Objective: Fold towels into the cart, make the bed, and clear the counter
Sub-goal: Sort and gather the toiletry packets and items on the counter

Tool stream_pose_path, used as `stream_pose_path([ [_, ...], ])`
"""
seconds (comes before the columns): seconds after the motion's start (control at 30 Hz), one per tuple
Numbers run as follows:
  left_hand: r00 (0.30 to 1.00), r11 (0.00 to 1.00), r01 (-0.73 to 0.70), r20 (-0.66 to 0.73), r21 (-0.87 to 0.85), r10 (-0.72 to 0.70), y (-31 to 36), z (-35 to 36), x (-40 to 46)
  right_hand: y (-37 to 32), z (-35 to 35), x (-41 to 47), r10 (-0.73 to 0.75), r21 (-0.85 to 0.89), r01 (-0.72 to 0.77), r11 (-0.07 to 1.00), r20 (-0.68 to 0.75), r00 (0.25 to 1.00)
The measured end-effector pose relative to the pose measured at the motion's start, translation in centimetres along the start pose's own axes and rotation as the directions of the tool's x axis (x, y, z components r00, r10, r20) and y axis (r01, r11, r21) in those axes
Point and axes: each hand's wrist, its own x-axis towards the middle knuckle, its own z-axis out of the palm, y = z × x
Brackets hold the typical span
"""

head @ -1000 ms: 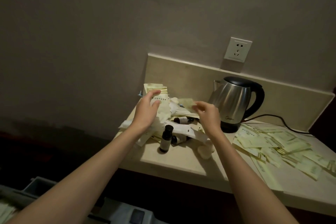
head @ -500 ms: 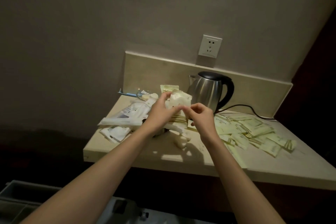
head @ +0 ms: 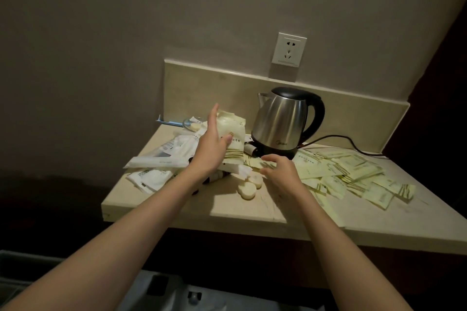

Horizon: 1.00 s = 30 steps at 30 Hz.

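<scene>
Our left hand (head: 211, 151) holds a stack of pale packets (head: 231, 135) upright over the table (head: 177, 209), thumb pinching the front, while our right hand (head: 280, 175) hovers with fingers loosely apart above the scattered sachets (head: 353, 174) beside the kettle (head: 280, 121). These look light, thin and slippery, so we judge they want gathering flat and gripping across the middle, not by a corner.

Head view looks down, near the counter (head: 227, 212).
</scene>
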Motion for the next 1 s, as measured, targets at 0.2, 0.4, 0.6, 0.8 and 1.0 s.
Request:
stream_pose_path([
  [0.2,0.999,0.997,-0.051,0.023,0.064,0.049,-0.4,0.5,0.5,0.9,1.0,1.3,-0.024,-0.162,0.016,0.987,-0.042,0.999],
  [0.4,1.000,0.998,-0.011,-0.002,0.056,0.012,-0.2,0.9,0.0,0.2,-0.6,0.2,-0.087,-0.021,0.085,0.996,-0.211,0.974],
  [0.6,0.990,0.986,0.136,-0.036,-0.095,-0.140,0.6,1.8,-0.8,-1.7,-4.8,-3.7,0.127,0.548,0.093,0.831,-0.350,0.928],
  [0.8,0.980,0.959,0.183,0.116,-0.218,-0.161,1.8,5.0,-2.7,-2.0,-4.1,-6.7,0.203,0.718,0.019,0.696,-0.223,0.953],
  [1.0,0.968,0.949,0.187,0.211,-0.254,-0.134,3.4,7.6,-4.4,-1.8,-3.9,-8.7,0.192,0.613,0.053,0.789,-0.326,0.926],
])
